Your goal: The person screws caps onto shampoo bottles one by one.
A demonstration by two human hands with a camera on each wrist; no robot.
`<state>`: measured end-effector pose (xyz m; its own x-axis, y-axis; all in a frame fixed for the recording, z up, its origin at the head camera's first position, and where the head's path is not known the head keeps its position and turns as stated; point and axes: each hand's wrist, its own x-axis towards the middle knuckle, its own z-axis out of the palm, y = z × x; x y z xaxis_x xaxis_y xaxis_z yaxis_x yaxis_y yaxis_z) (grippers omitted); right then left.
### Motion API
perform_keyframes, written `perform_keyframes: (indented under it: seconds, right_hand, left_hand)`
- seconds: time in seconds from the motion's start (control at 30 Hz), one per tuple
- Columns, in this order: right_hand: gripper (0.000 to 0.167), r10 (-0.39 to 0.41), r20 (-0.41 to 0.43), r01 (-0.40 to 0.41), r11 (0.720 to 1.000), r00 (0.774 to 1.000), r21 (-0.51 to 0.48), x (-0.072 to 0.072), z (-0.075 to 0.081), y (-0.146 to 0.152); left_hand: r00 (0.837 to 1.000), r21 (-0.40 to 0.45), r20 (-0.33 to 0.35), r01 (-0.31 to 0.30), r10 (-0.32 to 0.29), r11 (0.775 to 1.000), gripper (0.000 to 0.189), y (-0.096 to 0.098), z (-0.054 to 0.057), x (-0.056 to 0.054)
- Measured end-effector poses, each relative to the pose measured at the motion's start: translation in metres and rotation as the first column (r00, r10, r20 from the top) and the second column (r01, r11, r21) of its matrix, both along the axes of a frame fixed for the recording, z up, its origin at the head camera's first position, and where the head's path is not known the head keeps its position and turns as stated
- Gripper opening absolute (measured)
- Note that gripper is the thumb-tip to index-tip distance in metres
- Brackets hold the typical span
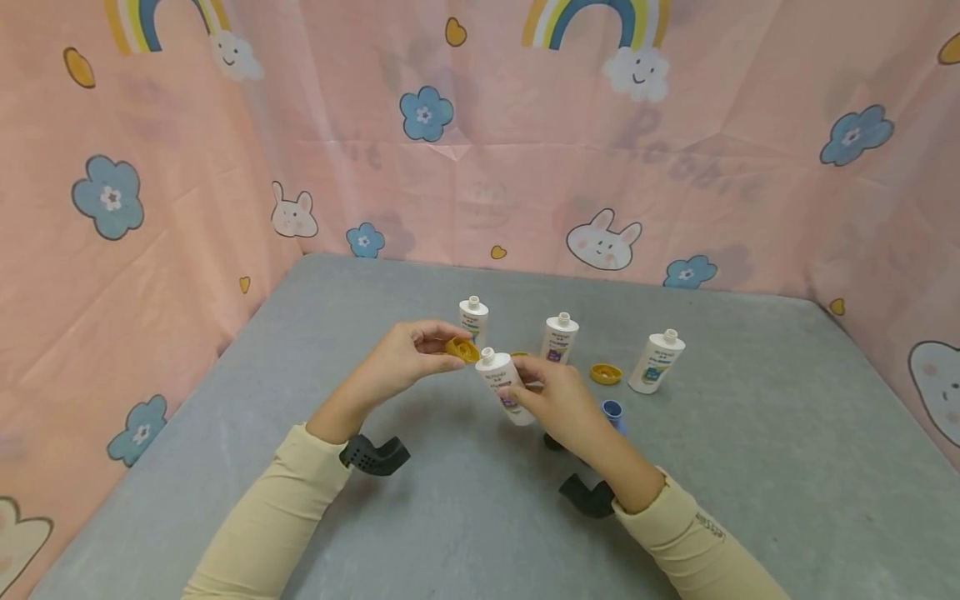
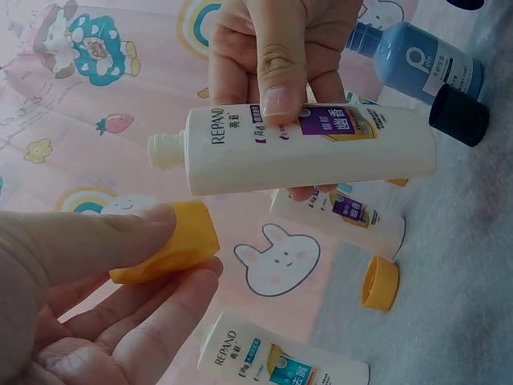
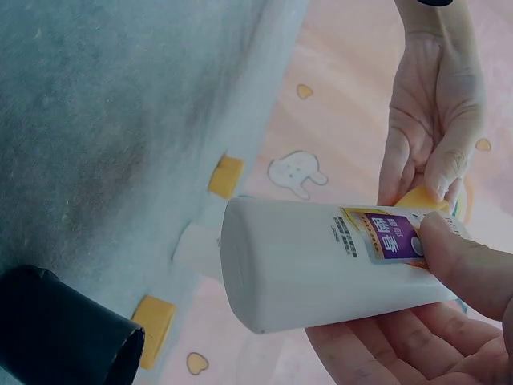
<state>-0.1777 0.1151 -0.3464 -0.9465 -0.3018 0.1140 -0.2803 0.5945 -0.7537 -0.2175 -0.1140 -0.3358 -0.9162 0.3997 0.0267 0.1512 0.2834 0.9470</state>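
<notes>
Against a pink backdrop (image 1: pixel 487 183), above a grey tabletop (image 1: pixel 450 525), the right hand (image 1: pixel 562 404) grips a white bottle (image 1: pixel 501 386), its long axis slanting neck-first toward the yellow cap (image 1: pixel 463 350) pinched just beside it by the left hand (image 1: pixel 397 358), with three uncapped bottles (image 1: pixel 558 337) standing beyond.

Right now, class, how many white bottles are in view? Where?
4: a held bottle in the right hand; on the table, a left bottle beyond the left hand, a middle bottle and a right bottle. Hands may hide others.
</notes>
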Motion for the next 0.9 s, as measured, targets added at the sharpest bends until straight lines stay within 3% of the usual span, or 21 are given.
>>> perform_keyframes:
  seconds: [0.47,0.9]
  right_hand:
    - [0.031,0.006,0.037,-0.005,1.000,0.999,-0.017,0.0016,0.0039,0.0007]
    - [0.033,0.023,0.022,-0.023,0.999,1.000,0.022,0.0011,0.0033,0.0012]
  left_hand:
    - [1.000,0.017,0.009,-0.010,0.010,1.000,0.034,-0.0010,0.0009,0.0004]
    - [0.998,-0.029,-0.059,0.002,-0.004,1.000,0.037,-0.0016,0.0030,0.0013]
